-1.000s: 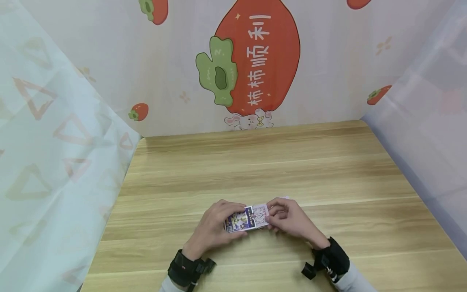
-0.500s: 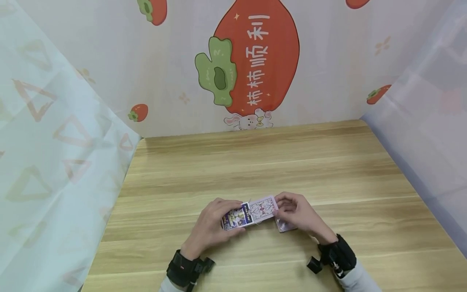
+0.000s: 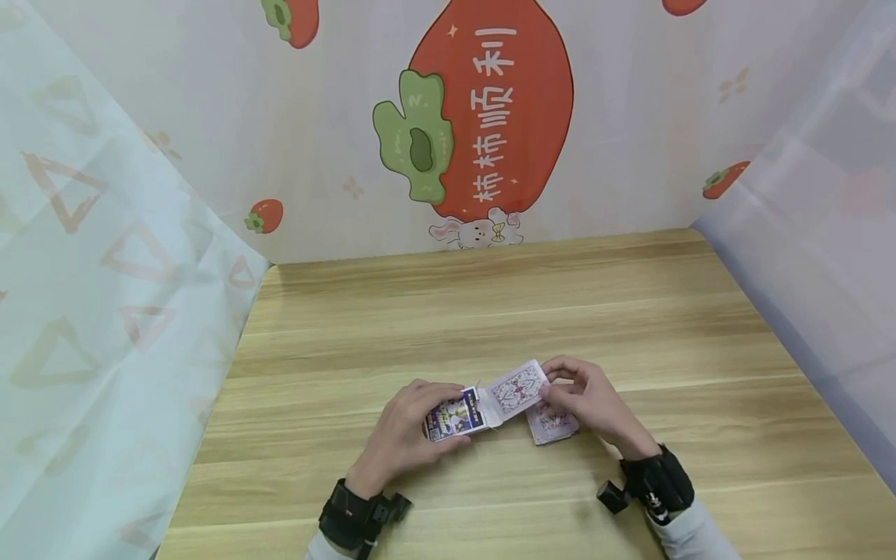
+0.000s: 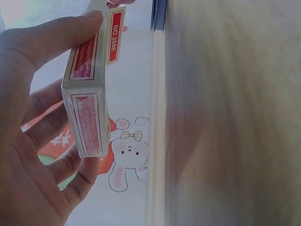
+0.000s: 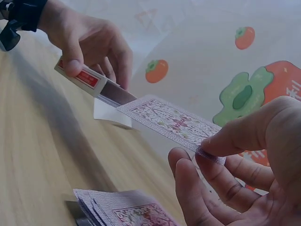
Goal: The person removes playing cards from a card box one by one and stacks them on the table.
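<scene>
My left hand [image 3: 413, 424] grips a playing card box [image 3: 453, 418] by its long edges, thumb on one side and fingers on the other. The box's mouth faces right with its flap hanging out, and dark edges of cards show inside in the right wrist view. My right hand [image 3: 588, 400] pinches a patterned playing card [image 5: 171, 121] between thumb and fingers at its right end. The card's other end is right at the box's mouth. Under the right hand lies a pile of playing cards [image 3: 549, 424], backs up, on the table.
The wooden table [image 3: 448, 319] reaches back to a cloth backdrop [image 3: 336, 148] with persimmon prints. White cloth [image 3: 119, 311] hangs along the left side, and another cloth [image 3: 833, 233] borders the right. Both wrists wear black camera straps [image 3: 658, 478].
My right hand has moved right and slightly away, drawing the card out of the box. The box flap and the pile on the table now show. The left hand has stayed nearly still.
</scene>
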Demonstrator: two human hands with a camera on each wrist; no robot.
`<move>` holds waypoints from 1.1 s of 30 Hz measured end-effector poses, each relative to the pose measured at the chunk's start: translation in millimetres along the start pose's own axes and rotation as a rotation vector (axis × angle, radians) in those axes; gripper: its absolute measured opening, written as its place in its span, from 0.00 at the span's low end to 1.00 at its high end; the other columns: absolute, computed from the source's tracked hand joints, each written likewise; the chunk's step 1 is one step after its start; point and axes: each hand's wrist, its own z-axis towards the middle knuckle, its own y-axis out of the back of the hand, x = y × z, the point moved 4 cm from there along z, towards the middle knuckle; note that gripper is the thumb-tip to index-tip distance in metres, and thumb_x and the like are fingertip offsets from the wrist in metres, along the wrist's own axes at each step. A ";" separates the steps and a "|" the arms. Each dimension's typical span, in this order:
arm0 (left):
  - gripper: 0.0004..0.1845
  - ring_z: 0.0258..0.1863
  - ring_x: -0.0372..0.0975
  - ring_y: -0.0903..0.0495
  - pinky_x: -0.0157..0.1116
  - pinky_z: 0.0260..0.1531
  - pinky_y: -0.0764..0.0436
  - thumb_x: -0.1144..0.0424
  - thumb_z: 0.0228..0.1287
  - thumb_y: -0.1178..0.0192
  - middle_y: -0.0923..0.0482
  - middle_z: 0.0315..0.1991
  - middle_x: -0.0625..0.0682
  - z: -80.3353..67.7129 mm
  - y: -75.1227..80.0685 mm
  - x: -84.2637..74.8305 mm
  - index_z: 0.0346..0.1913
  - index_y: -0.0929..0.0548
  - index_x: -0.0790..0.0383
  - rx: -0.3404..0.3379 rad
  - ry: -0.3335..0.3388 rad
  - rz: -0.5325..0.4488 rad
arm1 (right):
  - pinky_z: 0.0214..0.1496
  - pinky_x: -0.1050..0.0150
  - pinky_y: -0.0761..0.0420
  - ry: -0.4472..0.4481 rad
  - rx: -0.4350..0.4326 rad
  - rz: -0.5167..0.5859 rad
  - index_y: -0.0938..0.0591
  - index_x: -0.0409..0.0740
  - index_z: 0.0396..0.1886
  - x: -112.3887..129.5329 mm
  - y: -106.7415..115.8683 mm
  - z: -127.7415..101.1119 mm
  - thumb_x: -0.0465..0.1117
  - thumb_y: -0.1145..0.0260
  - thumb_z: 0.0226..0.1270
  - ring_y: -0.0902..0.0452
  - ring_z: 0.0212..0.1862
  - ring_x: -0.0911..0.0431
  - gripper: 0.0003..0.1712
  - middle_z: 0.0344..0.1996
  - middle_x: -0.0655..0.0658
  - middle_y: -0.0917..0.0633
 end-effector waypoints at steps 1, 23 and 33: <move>0.38 0.53 0.38 0.16 0.37 0.50 0.14 0.47 0.46 0.13 0.13 0.60 0.47 0.0 0.0 -0.2 0.62 0.14 0.53 -0.005 -0.006 0.000 | 0.42 0.54 0.07 0.004 -0.001 0.007 0.24 0.22 0.59 0.4 1.1 0.0 0.28 0.33 0.71 0.09 0.39 0.49 0.20 0.46 0.40 0.16; 0.38 0.53 0.38 0.17 0.37 0.50 0.14 0.47 0.47 0.14 0.13 0.61 0.46 0.7 -2.0 -0.3 0.64 0.15 0.52 0.011 0.004 -0.003 | 0.34 0.65 0.11 0.052 -0.098 0.025 0.23 0.20 0.54 1.6 21.6 2.5 0.28 0.30 0.72 0.14 0.32 0.61 0.18 0.38 0.52 0.10; 0.38 0.53 0.37 0.17 0.37 0.50 0.15 0.46 0.48 0.14 0.13 0.61 0.45 1.0 -1.6 -0.7 0.63 0.15 0.51 0.016 0.003 -0.004 | 0.39 0.66 0.09 0.025 -0.172 -0.045 0.18 0.19 0.56 -0.7 29.6 3.8 0.29 0.28 0.71 0.10 0.40 0.61 0.19 0.44 0.44 0.09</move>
